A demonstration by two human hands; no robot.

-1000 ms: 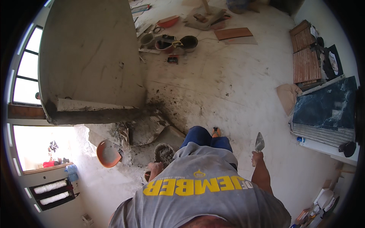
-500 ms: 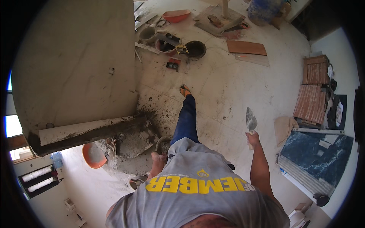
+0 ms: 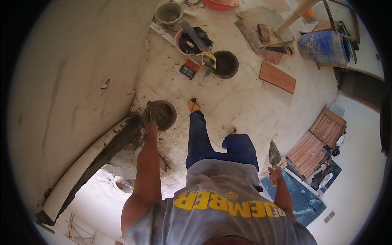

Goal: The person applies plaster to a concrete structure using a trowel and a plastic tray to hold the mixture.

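Note:
My left hand (image 3: 152, 127) grips the near rim or handle of a dark bucket (image 3: 162, 115) of grey mortar, beside the mortar-smeared base of the white wall panel (image 3: 83, 163). My right hand (image 3: 275, 173) is closed on the handle of a trowel (image 3: 273, 154), its grey blade pointing away from me. My feet in orange sandals (image 3: 194, 104) are on the dusty pale floor (image 3: 228, 106).
Ahead lie another dark bucket (image 3: 224, 64), a saw (image 3: 208, 59), tubs (image 3: 169, 13) and a reddish board (image 3: 277, 76). A blue barrel (image 3: 322, 47) stands at upper right; stacked tiles (image 3: 302, 153) and dark marble slabs (image 3: 288, 194) lie along the right wall.
I have stepped and turned right. My left arm has moved forward with the mortar bucket, which now sits higher in view. The trowel is still in my right hand.

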